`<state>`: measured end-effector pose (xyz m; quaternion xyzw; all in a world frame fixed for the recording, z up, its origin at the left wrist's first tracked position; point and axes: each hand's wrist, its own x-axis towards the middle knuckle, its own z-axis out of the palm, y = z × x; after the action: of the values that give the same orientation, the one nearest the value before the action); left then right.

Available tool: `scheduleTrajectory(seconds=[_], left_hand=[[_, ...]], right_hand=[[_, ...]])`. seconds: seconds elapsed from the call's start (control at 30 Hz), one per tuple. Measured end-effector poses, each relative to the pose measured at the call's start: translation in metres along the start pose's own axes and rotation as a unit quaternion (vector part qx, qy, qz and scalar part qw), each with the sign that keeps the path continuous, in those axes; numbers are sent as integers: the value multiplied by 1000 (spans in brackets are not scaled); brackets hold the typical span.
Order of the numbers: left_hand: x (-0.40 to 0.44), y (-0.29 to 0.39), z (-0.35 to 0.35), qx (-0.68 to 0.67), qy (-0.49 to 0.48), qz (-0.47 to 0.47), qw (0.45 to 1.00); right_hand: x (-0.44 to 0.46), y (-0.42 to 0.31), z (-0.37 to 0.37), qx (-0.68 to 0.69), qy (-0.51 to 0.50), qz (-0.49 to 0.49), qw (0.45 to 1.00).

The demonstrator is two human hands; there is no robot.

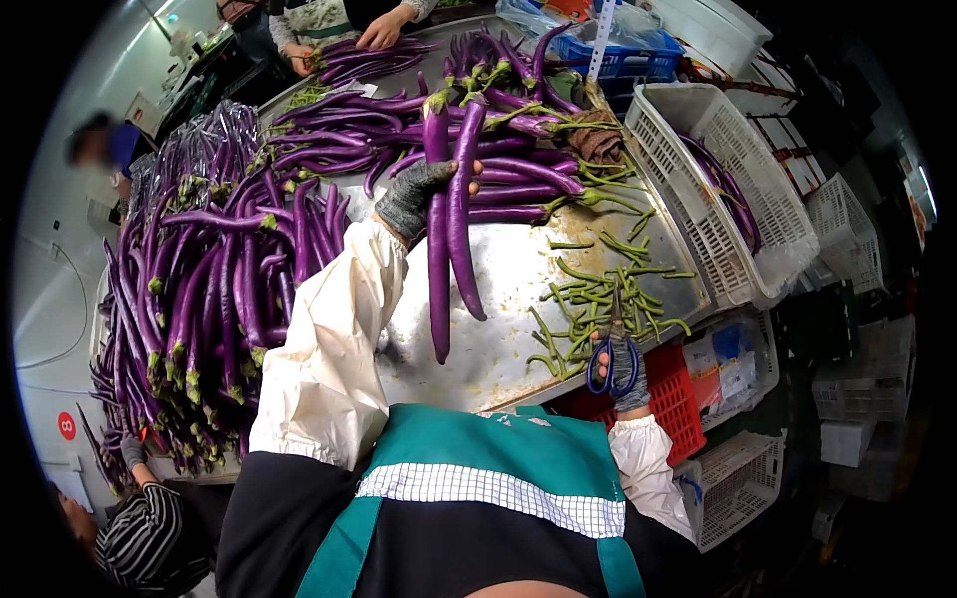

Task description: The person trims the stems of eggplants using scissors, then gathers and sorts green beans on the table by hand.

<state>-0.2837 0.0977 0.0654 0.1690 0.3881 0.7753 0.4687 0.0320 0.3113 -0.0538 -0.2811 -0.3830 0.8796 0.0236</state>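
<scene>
Now, left hand: the left hand (414, 199), in a grey knit glove with bare fingertips showing, is closed around two long eggplants (439, 269), gripping them above their middles.
Held pair: over the metal tabletop, green caps toward the far edge, smooth tips toward the near edge; they overlap at the grip and splay below. Holding them this high probably leaves both capped ends free of the fingers.
Right hand: the right hand (626, 375), gloved alike, grasps scissors (615, 324) by dark blue loops near the tabletop's near right corner. The blades point away from the body, which seems to keep them clear of the wrist; I cannot tell how far they are parted.
Trimmings: thin, matte green stem pieces (588, 297) lie scattered around the blades, some straight, some curved.
Tabletop: the metal tabletop (498, 289) is dull silver, smeared and spotted brown toward the right.
Loose eggplants: glossy purple ones (523, 179) with long green stems lie beyond the left hand, mostly sideways, their stems toward the right edge, perhaps for easy reach.
Left side: a deep heap (229, 289) of slender, curved eggplants, many with caps toward the near edge.
Right edge: a white lattice plastic crate (670, 189) holds more eggplants (733, 199); a red crate (682, 411) sits by the near right corner.
Far edge: a co-worker's hands (381, 30) touch another bunch.
</scene>
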Motion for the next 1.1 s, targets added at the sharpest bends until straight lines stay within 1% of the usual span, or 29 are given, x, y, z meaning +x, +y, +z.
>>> scheduleTrajectory(seconds=[0.03, 0.07, 0.1, 0.17, 0.23, 0.3, 0.33, 0.37, 0.4, 0.43, 0.47, 0.5, 0.53, 0.57, 0.6, 0.63, 0.7, 0.77, 0.8, 0.83, 0.87, 0.93, 0.97, 1.0, 1.03, 1.1], left_hand=[[-1, 0, -2, -2, 2, 2, 1000], [-2, -2, -4, -19, 32, 6, 999], [-3, -3, -6, -37, 62, 10, 997], [-4, 1, -17, -57, 18, 3, 998], [-6, 3, -19, -68, 25, 39, 997], [-11, 5, -20, -88, 23, 52, 994], [-14, 7, -21, -108, 19, 63, 992], [-15, 6, -23, -107, 22, 65, 992], [-15, 5, -26, -88, 47, 87, 991], [-20, 14, -29, -62, 77, 118, 988], [-29, 23, -20, 18, 112, 138, 984], [-29, 31, -25, 39, 111, 192, 974], [-36, 46, -23, -36, 134, 207, 969], [-36, 61, -28, -79, 143, 248, 955], [-41, 80, -26, -88, 158, 318, 931], [-55, 102, -8, -96, 199, 384, 897], [-81, 149, 2, -119, 276, 459, 836], [-109, 194, -19, -172, 279, 539, 776], [-130, 218, -26, -211, 323, 556, 736], [-154, 236, -27, -250, 365, 569, 693], [-176, 251, -36, -256, 388, 582, 667], [-211, 266, -58, -228, 415, 592, 652], [-221, 268, -71, -208, 428, 583, 658], [-228, 267, -86, -184, 446, 566, 668], [-229, 263, -103, -154, 465, 538, 686], [-224, 251, -136, -91, 498, 476, 719]], right_hand=[[0, 0, 0, 21, 1, 10, 1000], [0, -1, -1, -10, 3, -2, 1000], [1, -1, -1, -12, 4, 2, 1000], [2, -2, -3, -22, 19, 3, 1000], [3, -1, -9, -11, -3, 6, 1000], [7, 2, -17, 47, -50, 13, 998], [8, 4, -20, 45, -52, 13, 998], [9, 7, -24, 46, -35, 22, 998], [10, 9, -26, 47, -20, 30, 998], [10, 10, -21, 48, -39, 36, 997], [10, 8, -18, 30, -8, 64, 997], [14, 6, -23, 70, -63, 107, 990], [17, 9, -25, 71, -29, 93, 993], [9, 4, -8, 3, 42, 58, 997], [11, 6, -12, -6, 24, 54, 998], [12, 5, -21, -13, 14, 47, 999], [10, 2, -22, 2, 0, 55, 998], [12, 3, -29, 1, -9, 40, 999], [13, 4, -31, -2, -7, 27, 1000], [14, 6, -34, -3, -5, 15, 1000], [15, 8, -38, 18, -9, 21, 1000], [15, 7, -30, 23, -8, 34, 999], [11, 5, -26, 28, -2, 46, 999], [11, 7, -19, -36, 43, 15, 998], [5, 1, -4, -21, 49, 39, 998], [5, 5, -8, -22, 35, 28, 999]])
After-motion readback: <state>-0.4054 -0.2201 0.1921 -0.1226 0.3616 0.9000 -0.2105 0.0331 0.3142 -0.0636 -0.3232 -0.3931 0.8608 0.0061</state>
